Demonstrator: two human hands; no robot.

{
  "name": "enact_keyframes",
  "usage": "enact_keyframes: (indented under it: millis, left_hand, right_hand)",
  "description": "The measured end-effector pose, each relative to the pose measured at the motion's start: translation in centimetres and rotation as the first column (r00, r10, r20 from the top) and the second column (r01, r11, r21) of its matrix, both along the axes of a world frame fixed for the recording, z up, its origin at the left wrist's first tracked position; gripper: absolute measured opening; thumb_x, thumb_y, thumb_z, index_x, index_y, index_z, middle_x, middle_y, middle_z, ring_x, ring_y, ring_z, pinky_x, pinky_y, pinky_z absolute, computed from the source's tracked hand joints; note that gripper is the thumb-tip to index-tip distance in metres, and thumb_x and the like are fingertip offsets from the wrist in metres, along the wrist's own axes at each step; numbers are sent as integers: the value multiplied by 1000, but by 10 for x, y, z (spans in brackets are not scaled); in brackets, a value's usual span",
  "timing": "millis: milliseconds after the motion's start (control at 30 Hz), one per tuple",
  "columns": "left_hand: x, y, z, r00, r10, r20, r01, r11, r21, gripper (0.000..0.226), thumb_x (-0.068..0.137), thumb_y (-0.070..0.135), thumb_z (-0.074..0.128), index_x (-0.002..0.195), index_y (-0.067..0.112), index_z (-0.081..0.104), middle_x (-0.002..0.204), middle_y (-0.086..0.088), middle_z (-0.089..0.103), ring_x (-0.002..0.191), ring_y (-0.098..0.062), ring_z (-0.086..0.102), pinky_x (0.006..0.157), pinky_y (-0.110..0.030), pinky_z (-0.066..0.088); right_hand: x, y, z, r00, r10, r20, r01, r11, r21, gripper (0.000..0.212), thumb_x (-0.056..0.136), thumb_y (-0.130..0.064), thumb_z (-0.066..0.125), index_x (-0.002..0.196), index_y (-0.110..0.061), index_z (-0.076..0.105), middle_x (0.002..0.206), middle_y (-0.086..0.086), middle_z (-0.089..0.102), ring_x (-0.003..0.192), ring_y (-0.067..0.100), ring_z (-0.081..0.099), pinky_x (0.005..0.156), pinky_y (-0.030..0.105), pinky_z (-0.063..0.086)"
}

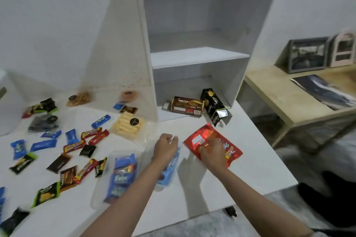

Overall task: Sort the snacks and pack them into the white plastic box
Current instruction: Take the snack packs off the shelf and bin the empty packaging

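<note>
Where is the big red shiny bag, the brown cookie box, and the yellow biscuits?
Big red shiny foil bag (pixel 200 136), head view, upper left part.
Brown cardboard cookie box (pixel 187 106), head view, front face.
Clear pack of yellow biscuits (pixel 125 125), head view, middle.

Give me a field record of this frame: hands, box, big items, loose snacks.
left hand: fingers curled over the clear box's rim; grip unclear
right hand: fingers spread flat on the red pouch
clear box: on the white table, holds blue packets
cartons: brown carton and black carton at the shelf unit's base
loose snacks: blue, red, black and green wrappers scattered left of the box
biscuit tray: behind the box
</note>
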State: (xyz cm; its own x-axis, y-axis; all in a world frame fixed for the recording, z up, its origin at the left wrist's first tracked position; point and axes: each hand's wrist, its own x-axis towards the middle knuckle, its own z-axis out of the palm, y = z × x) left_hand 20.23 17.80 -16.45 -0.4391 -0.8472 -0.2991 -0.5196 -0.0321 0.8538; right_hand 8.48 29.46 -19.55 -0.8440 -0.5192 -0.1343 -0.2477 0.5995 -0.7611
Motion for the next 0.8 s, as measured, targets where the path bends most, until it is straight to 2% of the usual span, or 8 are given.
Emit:
enact_keyframes:
  millis: [67, 167, 233, 300, 433, 600, 700, 800]
  left_hand:
    - [-22, -8, -1, 997, -50, 56, 52, 998, -28, 35, 93, 34, 53, 119, 10, 54, 123, -10, 60, 112, -25, 56, 94, -32, 43]
    - [-54, -25, -7, 982, -148, 119, 159, 983, -91, 39, 93, 34, 53, 124, 11, 52, 130, -8, 56, 118, -24, 53, 93, -29, 40]
    - [-74, -40, -11, 968, -200, 154, 223, 963, -150, 39, 92, 35, 54, 124, 13, 51, 131, -8, 54, 119, -24, 52, 94, -30, 41]
    - [-92, -56, -15, 953, -238, 189, 273, 943, -189, 39, 92, 35, 54, 124, 14, 51, 131, -9, 52, 119, -24, 51, 95, -33, 42]
    - [-124, -85, -16, 931, -284, 229, 343, 895, -285, 36, 90, 33, 56, 121, 15, 53, 129, -8, 52, 119, -26, 51, 93, -35, 44]
    - [-158, -114, -27, 893, -314, 322, 419, 841, -342, 43, 88, 34, 58, 124, 11, 52, 131, -10, 49, 121, -29, 47, 97, -39, 43]
    - [-182, -125, -32, 839, -352, 415, 505, 789, -350, 54, 88, 35, 57, 134, 10, 43, 146, -11, 38, 133, -32, 36, 107, -43, 35]
    - [-201, -133, -39, 786, -354, 507, 555, 766, -324, 63, 90, 34, 55, 144, 12, 32, 156, -7, 23, 141, -32, 25, 113, -46, 29]
  right_hand:
    - [-20, 2, -10, 996, 20, -88, -10, 994, 105, 34, 79, -18, 59, 111, -8, 59, 109, 12, 63, 104, 31, 56, 87, 40, 46]
    - [-43, 1, -20, 983, 53, -178, 1, 956, 292, 36, 79, -30, 58, 109, -10, 54, 111, 12, 61, 104, 33, 55, 88, 43, 45]
    - [-56, -4, -24, 979, 88, -181, 2, 894, 447, 47, 79, -37, 58, 118, -13, 48, 119, 10, 56, 112, 32, 52, 97, 47, 40]
    - [-67, -9, -29, 984, 104, -144, -13, 849, 529, 58, 79, -43, 59, 127, -15, 43, 127, 8, 51, 120, 30, 47, 104, 51, 33]
    - [-82, -17, -46, 987, 137, -80, -68, 819, 570, 70, 77, -52, 62, 132, -17, 37, 131, 6, 46, 125, 27, 42, 108, 55, 26]
    - [-96, -22, -50, 988, 135, -68, -72, 814, 576, 89, 64, -59, 73, 131, -15, 37, 124, 6, 44, 116, 26, 43, 101, 44, 38]
    - [-111, -22, -50, 988, 155, -17, -116, 802, 585, 99, 54, -66, 77, 131, -17, 37, 125, 4, 44, 118, 24, 40, 98, 39, 39]
    - [-122, -20, -50, 975, 224, 2, -182, 787, 590, 97, 50, -71, 76, 123, -18, 40, 122, 1, 46, 115, 22, 41, 94, 36, 40]
